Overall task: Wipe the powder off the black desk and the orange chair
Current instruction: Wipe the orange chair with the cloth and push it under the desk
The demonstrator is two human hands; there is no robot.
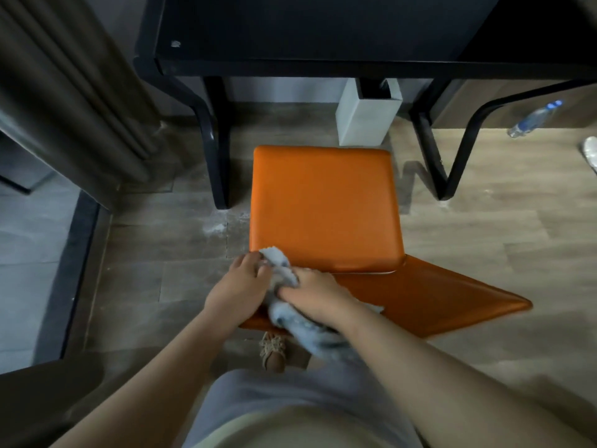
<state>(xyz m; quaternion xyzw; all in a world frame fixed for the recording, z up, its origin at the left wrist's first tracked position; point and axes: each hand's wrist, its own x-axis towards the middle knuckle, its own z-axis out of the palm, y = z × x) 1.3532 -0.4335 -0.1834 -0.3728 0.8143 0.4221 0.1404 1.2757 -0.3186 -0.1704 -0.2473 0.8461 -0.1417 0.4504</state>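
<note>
Both hands grip a fluffy cloth at the chair seat's lower-left corner, mid-frame: left hand pinching its end, right hand bunching it. Best to sweep flat, outward. The desk spans the top.

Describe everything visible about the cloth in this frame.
The cloth is a fluffy, pale grey-white rag, bunched and crumpled. It lies over the near left corner of the orange chair, where seat meets backrest. The left hand pinches its upper end; the right hand grips its middle. Its lower end hangs off the chair's edge, blurred.
</note>
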